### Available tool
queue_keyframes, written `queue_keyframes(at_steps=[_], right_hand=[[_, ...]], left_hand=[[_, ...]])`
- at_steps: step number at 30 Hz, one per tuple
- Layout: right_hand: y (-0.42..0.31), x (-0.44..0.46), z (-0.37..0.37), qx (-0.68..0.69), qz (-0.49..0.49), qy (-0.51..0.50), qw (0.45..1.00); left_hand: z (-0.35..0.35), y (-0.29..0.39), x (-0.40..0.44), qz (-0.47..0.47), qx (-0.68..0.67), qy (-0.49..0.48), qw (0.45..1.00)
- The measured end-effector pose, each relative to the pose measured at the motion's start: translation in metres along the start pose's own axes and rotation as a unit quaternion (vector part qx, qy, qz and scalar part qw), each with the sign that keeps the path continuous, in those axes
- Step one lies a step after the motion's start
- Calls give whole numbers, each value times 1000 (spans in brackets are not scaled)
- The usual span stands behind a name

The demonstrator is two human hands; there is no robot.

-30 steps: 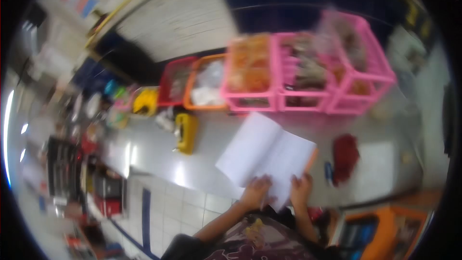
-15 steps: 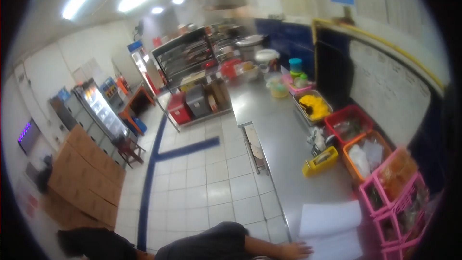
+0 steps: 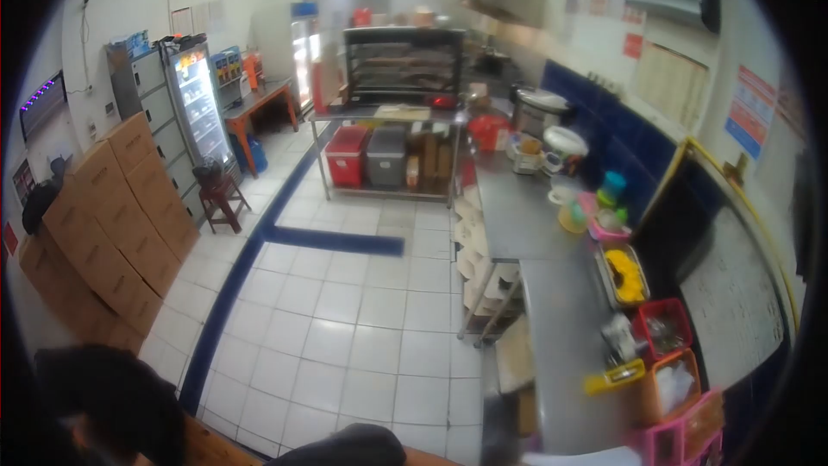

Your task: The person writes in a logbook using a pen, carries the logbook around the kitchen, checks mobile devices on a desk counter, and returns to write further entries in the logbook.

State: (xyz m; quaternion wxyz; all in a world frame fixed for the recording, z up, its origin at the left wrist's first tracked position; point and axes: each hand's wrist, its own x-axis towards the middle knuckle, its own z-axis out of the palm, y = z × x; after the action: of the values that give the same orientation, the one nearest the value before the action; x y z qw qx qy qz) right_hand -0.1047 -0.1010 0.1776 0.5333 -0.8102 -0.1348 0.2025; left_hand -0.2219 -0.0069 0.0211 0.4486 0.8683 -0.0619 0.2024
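Neither of my hands shows; both lie below the lower edge of the picture. At the bottom, my right dark sleeve (image 3: 345,446) and a sliver of forearm point toward the steel counter (image 3: 565,311). Nearest to that side is the edge of a white paper sheet (image 3: 591,457) on the counter. A dark sleeve (image 3: 112,397) fills the lower left corner, and what lies beneath it is cut off. Further along the counter sit a yellow tape dispenser (image 3: 614,376), an orange basket (image 3: 673,387) with clear plastic bags, and a pink basket (image 3: 686,431).
A red basket (image 3: 662,328) and a metal tray of yellow pieces (image 3: 623,276) stand along the counter's wall side. Brown cardboard boxes (image 3: 112,224) are stacked at left near a small stool (image 3: 224,198). Red and grey bins (image 3: 347,157) sit under a far steel table. White tiled floor (image 3: 345,311) lies between.
My view has turned and levelled, so the counter sits lower and further right. My right hand, earlier spread on the paper at the counter edge, is now out of the picture.
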Motion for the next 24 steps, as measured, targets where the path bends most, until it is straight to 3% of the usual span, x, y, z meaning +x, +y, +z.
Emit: queue_keyframes(at_steps=[1,3,4,6,7,9,10,12,13,15,16,18,20,21,24], right_hand=[[-12,-6,17,-9,3,-17,1000],[-34,-19,51,-23,10,-48,999],[-46,-24,66,-29,15,-63,997],[-65,-33,96,-34,30,-94,995],[-74,-35,113,-37,36,-112,992],[-91,-36,146,-41,49,-152,986],[-99,-33,166,-42,57,-174,982],[-114,-21,214,-38,68,-226,971],[-120,-9,248,-28,70,-255,964],[-138,21,335,5,50,-325,944],[-146,38,380,35,29,-389,920],[-164,63,480,-21,-79,-446,891],[-202,68,583,56,-12,-503,862],[-223,70,632,19,-40,-543,838],[-270,50,776,10,66,-669,740]], left_hand=[[-68,38,4,-64,32,-67,995],[-99,32,-13,-181,-62,77,978],[-119,30,-23,-185,-66,77,978],[-174,23,-34,-196,-133,211,948],[-207,16,-42,-195,-133,210,949],[-273,0,-65,-353,-203,183,895],[-293,-20,-82,-353,-202,186,895],[-337,-66,-120,-317,-275,295,859],[-366,-76,-137,-320,-270,296,858],[-435,-95,-173,-365,-357,341,790],[-464,-107,-193,-368,-349,344,790],[-522,-130,-232,-433,-351,418,717],[-590,-136,-270,-441,-313,505,672],[-623,-134,-291,-439,-297,546,648],[-706,-113,-348,-421,-240,663,570]])
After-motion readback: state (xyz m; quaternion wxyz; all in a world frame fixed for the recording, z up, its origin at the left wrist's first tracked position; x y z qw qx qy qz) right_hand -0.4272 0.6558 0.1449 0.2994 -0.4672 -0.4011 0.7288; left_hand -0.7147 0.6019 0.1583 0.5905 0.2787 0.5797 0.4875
